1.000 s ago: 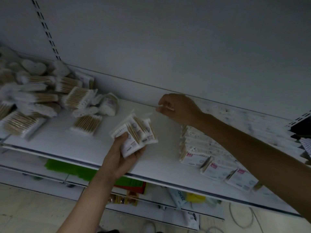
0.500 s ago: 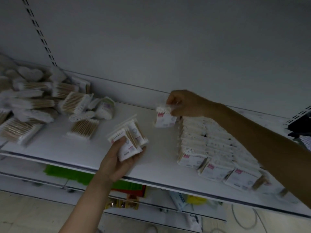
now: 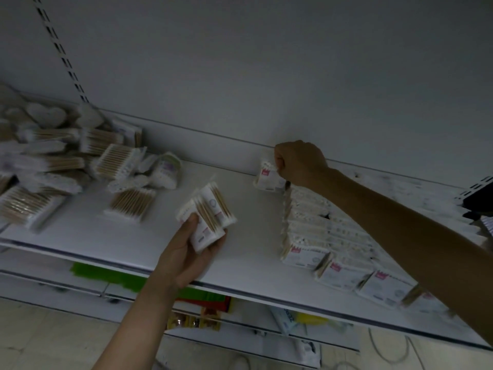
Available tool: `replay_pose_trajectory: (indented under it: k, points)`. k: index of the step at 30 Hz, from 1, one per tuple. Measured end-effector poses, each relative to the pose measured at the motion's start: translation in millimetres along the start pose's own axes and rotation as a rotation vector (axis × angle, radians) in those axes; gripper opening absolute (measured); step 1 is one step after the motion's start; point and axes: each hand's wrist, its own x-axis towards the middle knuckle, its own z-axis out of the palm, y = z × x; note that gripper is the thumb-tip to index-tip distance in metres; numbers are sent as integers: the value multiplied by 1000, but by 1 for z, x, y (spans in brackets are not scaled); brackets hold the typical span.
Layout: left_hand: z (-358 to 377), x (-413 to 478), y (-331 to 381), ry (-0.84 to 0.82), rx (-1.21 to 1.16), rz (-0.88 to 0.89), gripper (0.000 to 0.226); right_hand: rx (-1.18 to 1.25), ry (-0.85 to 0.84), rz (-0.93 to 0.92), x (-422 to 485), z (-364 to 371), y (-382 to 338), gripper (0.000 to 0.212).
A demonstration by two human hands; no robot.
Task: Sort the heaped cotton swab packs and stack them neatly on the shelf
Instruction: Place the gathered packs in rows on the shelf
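1. A flat white metal shelf (image 3: 138, 236) crosses the middle of the frame, sloping down to the right. Behind it stands a plain pale grey back panel (image 3: 266, 62), with a dark slotted upright strip (image 3: 62, 53) in the upper left. The light is dim.
2. A loose heap of clear-wrapped wooden-stick swab packs (image 3: 53, 161) lies blurred at the left of the shelf.
3. At the right, tidy rows of white pink-labelled packs (image 3: 320, 236) run from the shelf's front edge towards the back.
4. At frame centre the left hand (image 3: 186, 255) grips a small bundle of white swab packs (image 3: 208, 217) above the bare middle of the shelf, thumb on one face and fingers curled beneath.
5. The right hand (image 3: 300, 162) is at the back of the shelf, fingers curled, pinching a single pink-labelled pack (image 3: 266, 177) by its upper edge. The pack is at the far end of the rows and close to the back panel. Whether it touches the shelf cannot be told.
6. Below, a lower shelf carries green and red goods (image 3: 106, 275). A beige tiled floor (image 3: 40, 332) fills the lower left, and a pale cable (image 3: 386, 351) lies at the lower right.
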Motion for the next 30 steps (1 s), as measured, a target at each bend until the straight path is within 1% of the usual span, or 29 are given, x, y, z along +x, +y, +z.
replay_pose_trajectory:
  k: [1, 2, 5, 8, 9, 10, 11, 12, 13, 14, 15, 16, 17, 18, 19, 21, 22, 24, 26, 28, 30]
  points:
    - [0, 1, 0, -6, -8, -1, 71, -21, -14, -8, -1, 3, -2, 13]
    - [0, 1, -1, -5, -16, 0, 71, -37, -43, -21, -1, 7, -3, 12]
    - [0, 2, -2, -9, -28, -5, 70, -63, -145, -59, -3, 15, -3, 14]
    - [1, 2, -3, -23, -15, -3, 69, -116, -183, -79, -2, 9, -5, 20]
    - [2, 2, -4, -24, -9, 0, 69, -155, -172, -98, -3, 6, -7, 20]
    - [1, 3, -4, -24, 3, 3, 69, -168, -127, -115, -5, 4, -10, 16]
    - [1, 3, -4, -22, 17, 5, 69, -123, -73, -130, -8, 1, -14, 10]
    - [0, 3, -4, -20, 29, 6, 70, 1, -27, -128, -12, -2, -21, 14]
    - [-1, 3, -4, -20, 37, 3, 70, 197, -28, -114, -17, -5, -29, 21]
    - [-1, 3, -4, -27, 46, -2, 70, 423, -61, -101, -21, -5, -37, 22]
    - [-1, 3, -4, -39, 56, -7, 70, 615, -130, -94, -25, -9, -47, 22]
    - [0, 2, -4, -62, 78, -6, 69, 739, -218, -80, -28, -10, -55, 30]
    - [2, 0, -4, -91, 115, -2, 67, 806, -301, -69, -30, -10, -62, 39]
    - [4, 0, -4, -119, 156, 5, 65, 809, -348, -91, -31, -8, -65, 43]
    - [6, -2, -4, -141, 191, 10, 63, 761, -356, -132, -32, -7, -66, 41]
    - [7, -2, -4, -139, 198, 15, 63, 663, -338, -188, -29, -8, -59, 29]
    - [5, -1, -4, -112, 172, 19, 64, 639, -319, -179, -26, -12, -53, 26]
    - [-1, 3, -4, -40, 98, 24, 67, 577, -211, -124, -20, -21, -35, 23]
    - [-5, 5, -4, -9, 58, 21, 67, 517, -118, -58, -14, -28, -14, 20]
    - [-6, 6, -4, -23, 54, 11, 64, 475, -120, -37, -10, -28, -1, 19]
    - [-5, 5, -4, -15, 57, 10, 51, 441, -144, -34, -10, -21, 3, 17]
